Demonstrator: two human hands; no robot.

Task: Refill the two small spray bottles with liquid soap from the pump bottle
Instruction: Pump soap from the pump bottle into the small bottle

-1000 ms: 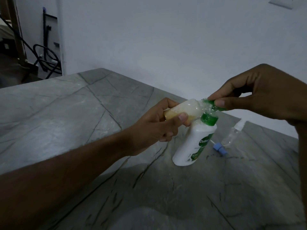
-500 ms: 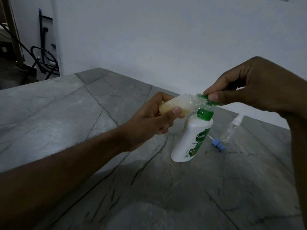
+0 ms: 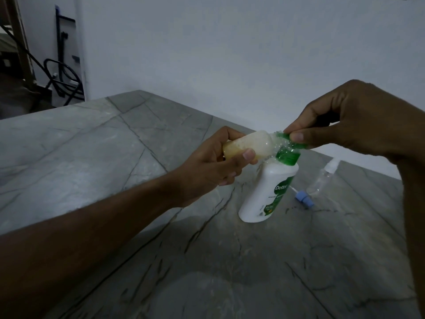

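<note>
A white pump bottle [image 3: 266,192] with a green collar stands on the grey stone table [image 3: 115,157]. My right hand [image 3: 345,118] pinches its green pump head [image 3: 284,137] between thumb and fingers. My left hand [image 3: 211,164] holds a small bottle [image 3: 92,146] of yellowish, foamy soap on its side, its mouth pressed against the pump nozzle. Foam bubbles cling around the nozzle and collar. A second small clear spray bottle [image 3: 322,178] with a white top stands behind the pump bottle on the right.
A blue spray cap with a thin tube [image 3: 303,199] lies on the table between the pump bottle and the clear bottle. A white wall rises behind the table. Black cables and a stand [image 3: 59,74] sit at the far left, off the table.
Both hands and the bottles keep the same hold. More foam has gathered around the nozzle and collar, and the view has shifted slightly.
</note>
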